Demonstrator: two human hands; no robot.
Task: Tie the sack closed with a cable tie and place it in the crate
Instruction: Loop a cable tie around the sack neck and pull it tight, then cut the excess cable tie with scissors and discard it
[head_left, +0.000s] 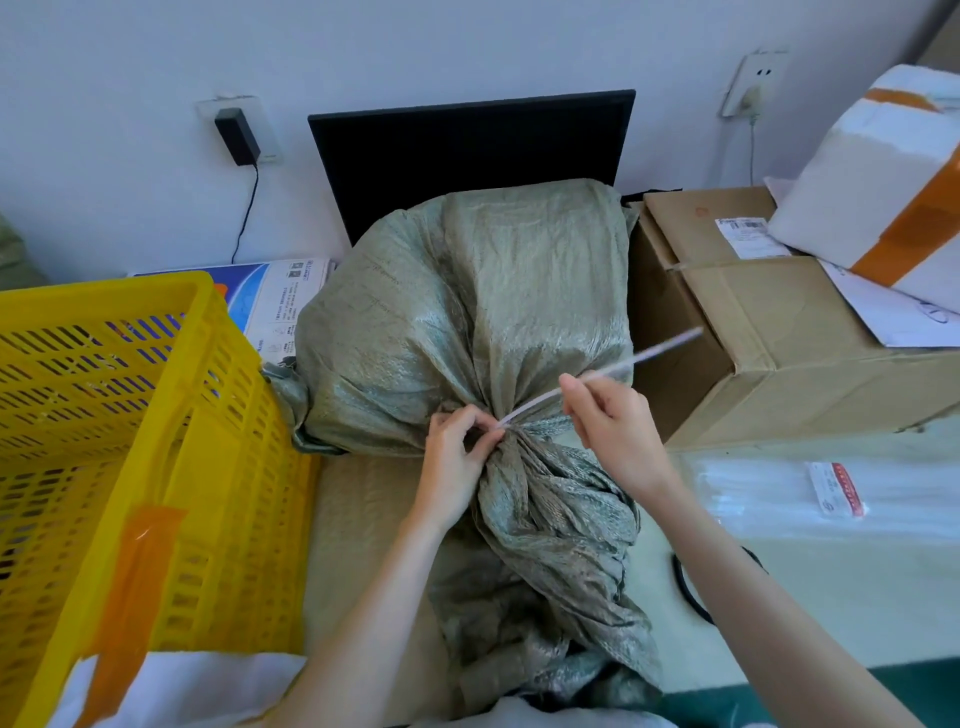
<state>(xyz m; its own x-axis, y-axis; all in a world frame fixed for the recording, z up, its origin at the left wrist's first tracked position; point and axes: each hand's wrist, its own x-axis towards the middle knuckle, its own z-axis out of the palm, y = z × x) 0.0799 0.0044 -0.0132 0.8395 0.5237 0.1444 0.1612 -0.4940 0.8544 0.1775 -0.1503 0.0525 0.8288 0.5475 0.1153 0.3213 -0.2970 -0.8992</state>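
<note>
Two hands cinching a white cable tie around the gathered neck of a grey-green woven sack on the counter.

The slotted yellow plastic crate (130, 441) stands at the left, just beside the bulging grey-green woven sack (467, 322), which lies on the pale counter (831, 597) in front of a black flat monitor (467, 150); a brown cardboard box (769, 332) crowds its right side (a white taped parcel (883, 176) sits on top of it). The sack's loose mouth trails toward the person. The left hand (457, 462) pinches the bunched neck where the thin white plastic cable tie (597, 376) circles it; the right hand (613, 426), closed on the tie's tail, holds it slanting up to the right.
</note>
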